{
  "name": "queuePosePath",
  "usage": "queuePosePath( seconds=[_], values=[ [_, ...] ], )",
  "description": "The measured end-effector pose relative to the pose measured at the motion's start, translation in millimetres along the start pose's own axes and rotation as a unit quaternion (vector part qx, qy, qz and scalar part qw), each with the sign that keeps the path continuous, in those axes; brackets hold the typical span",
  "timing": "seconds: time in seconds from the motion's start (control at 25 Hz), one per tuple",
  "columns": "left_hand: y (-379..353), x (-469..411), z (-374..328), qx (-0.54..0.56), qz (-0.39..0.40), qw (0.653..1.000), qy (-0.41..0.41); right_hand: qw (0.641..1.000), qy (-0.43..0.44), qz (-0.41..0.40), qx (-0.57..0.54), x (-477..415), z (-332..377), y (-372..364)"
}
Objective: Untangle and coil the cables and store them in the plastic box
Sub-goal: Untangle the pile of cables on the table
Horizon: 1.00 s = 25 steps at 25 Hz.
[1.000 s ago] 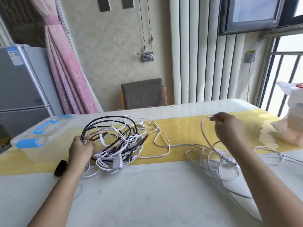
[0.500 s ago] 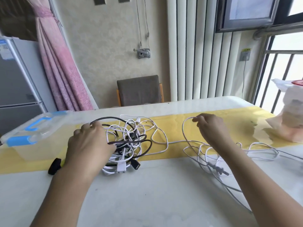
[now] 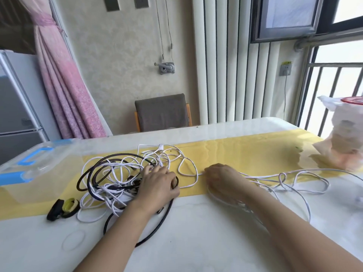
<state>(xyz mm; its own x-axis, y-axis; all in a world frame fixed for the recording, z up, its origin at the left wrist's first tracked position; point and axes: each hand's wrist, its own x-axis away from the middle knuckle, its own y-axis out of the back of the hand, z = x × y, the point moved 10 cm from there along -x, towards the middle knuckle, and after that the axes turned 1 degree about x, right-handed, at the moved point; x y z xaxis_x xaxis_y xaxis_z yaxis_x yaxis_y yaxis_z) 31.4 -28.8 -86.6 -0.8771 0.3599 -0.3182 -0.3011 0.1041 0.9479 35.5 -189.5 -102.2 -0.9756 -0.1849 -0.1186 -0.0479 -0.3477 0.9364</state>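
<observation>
The tangle of cables [image 3: 117, 177], black and white strands looped through each other, lies left of centre on the surface [image 3: 196, 248], partly on a yellow runner [image 3: 235, 154]. The left hand [image 3: 157, 185] rests on the tangle's right side, fingers bent over the strands; I cannot tell whether its grip closes on any. Just beside it, the right hand [image 3: 222, 179] has its grip pinched on a white cable [image 3: 294, 172], which trails in loose loops toward the right edge.

The open room is on the near side of the surface, crossed only by one black loop [image 3: 155, 230] and the two forearms.

Black and yellow straps [image 3: 64, 208] lie just left of the tangle. A filled plastic bag [image 3: 345, 138] stands at the far right, and a chair [image 3: 162, 112] is behind the far edge.

The plastic box [image 3: 39, 167], clear with blue handle and clasp, sits at the left edge, near the tangle; what it holds I cannot make out.
</observation>
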Motion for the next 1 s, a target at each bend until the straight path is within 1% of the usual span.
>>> queuePosePath(
  seconds=[0.12,0.2,0.24,0.28,0.32,0.36,0.44,0.48,0.52,0.6,0.64,0.68,0.72,0.76,0.8,0.88,0.96,1.0],
  values=[
    [-2.7,-9.2,-1.5,-0.036,0.012,0.999,0.027,1.0,-0.001,-0.013,-0.008,-3.5,3.4,-2.2],
    [-3.0,-10.3,-0.2,-0.052,0.011,0.997,0.05,1.0,-0.002,0.005,0.025,-3.1,4.6,-6.7],
    [-1.4,-9.7,5.3,-0.057,-0.002,0.996,0.065,0.999,-0.014,0.007,0.036,-3.2,2.0,-7.0],
    [5.1,-8.8,14.1,-0.047,-0.028,0.995,0.086,0.999,-0.038,-0.008,0.029,-1.7,-3.4,-2.7],
    [14.8,-6.7,27.6,-0.02,-0.069,0.991,0.112,0.996,-0.074,-0.041,0.011,1.2,-12.9,7.1],
    [25.1,-3.0,43.6,0.022,-0.112,0.984,0.138,0.989,-0.118,-0.093,-0.009,5.6,-26.8,21.9],
    [40.4,7.8,78.0,0.114,-0.182,0.958,0.189,0.957,-0.193,-0.214,-0.022,20.6,-61.5,58.5],
    [46.9,14.6,92.5,0.162,-0.215,0.941,0.207,0.947,-0.216,-0.239,-0.004,27.5,-75.7,70.9],
    [52.4,21.3,102.8,0.208,-0.246,0.921,0.219,0.943,-0.237,-0.232,0.024,32.6,-86.2,77.1],
    [60.3,29.6,110.0,0.281,-0.272,0.892,0.227,0.942,-0.276,-0.17,0.087,35.5,-94.8,73.4],
    [59.0,29.2,109.7,0.314,-0.253,0.889,0.218,0.94,-0.286,-0.139,0.125,34.6,-91.7,68.8],
    [53.6,25.8,106.5,0.349,-0.208,0.893,0.195,0.936,-0.287,-0.118,0.166,32.3,-84.8,64.7],
    [44.3,21.4,100.7,0.381,-0.141,0.899,0.164,0.936,-0.271,-0.115,0.192,27.8,-75.8,60.9],
    [34.7,18.3,94.6,0.402,-0.066,0.903,0.139,0.943,-0.242,-0.123,0.194,22.3,-64.8,57.9],
    [26.3,17.8,89.8,0.408,0.003,0.904,0.127,0.953,-0.208,-0.133,0.173,17.5,-54.6,54.3],
    [10.8,22.5,79.0,0.381,0.115,0.911,0.108,0.975,-0.146,-0.139,0.097,9.5,-37.9,44.5],
    [-0.4,29.0,64.2,0.315,0.188,0.928,0.07,0.988,-0.106,-0.112,0.015,-6.6,-22.4,32.0],
    [-4.7,30.5,57.1,0.272,0.206,0.939,0.042,0.992,-0.088,-0.087,-0.014,-20.5,-13.8,25.9]
  ],
)
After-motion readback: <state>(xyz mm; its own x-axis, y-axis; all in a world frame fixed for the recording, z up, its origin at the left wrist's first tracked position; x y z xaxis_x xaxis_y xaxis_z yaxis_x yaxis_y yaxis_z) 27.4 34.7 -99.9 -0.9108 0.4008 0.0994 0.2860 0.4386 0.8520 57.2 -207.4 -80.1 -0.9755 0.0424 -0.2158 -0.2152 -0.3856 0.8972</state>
